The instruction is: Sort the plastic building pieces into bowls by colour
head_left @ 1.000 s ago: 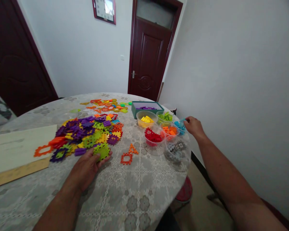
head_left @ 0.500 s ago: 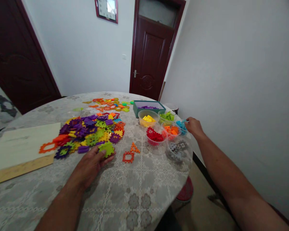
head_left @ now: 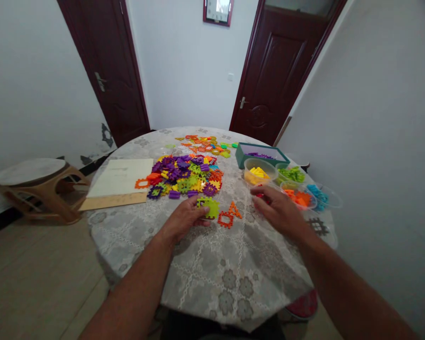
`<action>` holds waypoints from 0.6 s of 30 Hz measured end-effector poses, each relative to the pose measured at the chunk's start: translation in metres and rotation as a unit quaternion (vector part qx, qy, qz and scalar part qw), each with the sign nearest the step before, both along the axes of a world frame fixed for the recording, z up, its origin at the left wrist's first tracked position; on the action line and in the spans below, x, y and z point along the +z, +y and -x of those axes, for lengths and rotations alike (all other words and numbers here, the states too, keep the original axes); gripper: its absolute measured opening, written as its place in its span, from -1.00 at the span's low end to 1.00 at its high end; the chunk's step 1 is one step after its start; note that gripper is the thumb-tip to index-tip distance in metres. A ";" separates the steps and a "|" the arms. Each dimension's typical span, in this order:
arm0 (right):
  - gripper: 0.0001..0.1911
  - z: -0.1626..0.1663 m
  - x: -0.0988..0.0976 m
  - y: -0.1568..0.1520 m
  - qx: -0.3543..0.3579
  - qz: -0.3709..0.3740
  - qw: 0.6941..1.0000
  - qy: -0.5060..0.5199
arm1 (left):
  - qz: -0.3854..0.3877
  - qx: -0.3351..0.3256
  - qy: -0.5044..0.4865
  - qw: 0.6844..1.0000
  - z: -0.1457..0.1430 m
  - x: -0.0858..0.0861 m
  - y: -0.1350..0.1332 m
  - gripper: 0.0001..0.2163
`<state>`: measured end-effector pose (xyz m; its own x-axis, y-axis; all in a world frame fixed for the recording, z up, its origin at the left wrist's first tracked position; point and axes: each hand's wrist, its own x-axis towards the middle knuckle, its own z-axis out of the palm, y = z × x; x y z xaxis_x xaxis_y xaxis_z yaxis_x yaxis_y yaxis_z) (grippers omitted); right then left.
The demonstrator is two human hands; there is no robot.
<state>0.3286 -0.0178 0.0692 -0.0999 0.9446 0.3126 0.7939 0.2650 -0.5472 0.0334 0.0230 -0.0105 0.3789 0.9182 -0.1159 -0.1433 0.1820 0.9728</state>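
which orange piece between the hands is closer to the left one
The square frame, beside the green piece in the left hand; the other, a triangle, lies farther right.

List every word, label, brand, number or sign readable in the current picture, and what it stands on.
None can be read with certainty.
Framed wall clock: numerals, too small and blurred to quote.
Pale sheet: faint marks near its far edge, illegible.

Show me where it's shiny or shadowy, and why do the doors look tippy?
Head view: white glare on the clock; head view: soft shadow on the tablecloth below the right hand; head view: left door and right door lean apart toward their tops, probably from wide-lens stretching.
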 end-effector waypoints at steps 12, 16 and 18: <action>-0.73 0.091 -0.050 0.025 0.117 0.266 0.919 0.267 | -0.027 -0.074 0.036 0.996 0.001 0.008 -0.003 -0.29; -0.82 0.086 -0.044 0.019 0.114 0.278 0.914 0.273 | -0.020 -0.109 0.045 0.993 0.000 0.010 -0.006 -0.17; -0.85 0.081 -0.039 0.017 0.113 0.274 0.922 0.251 | -0.022 -0.109 0.057 0.992 -0.001 0.010 -0.006 -0.19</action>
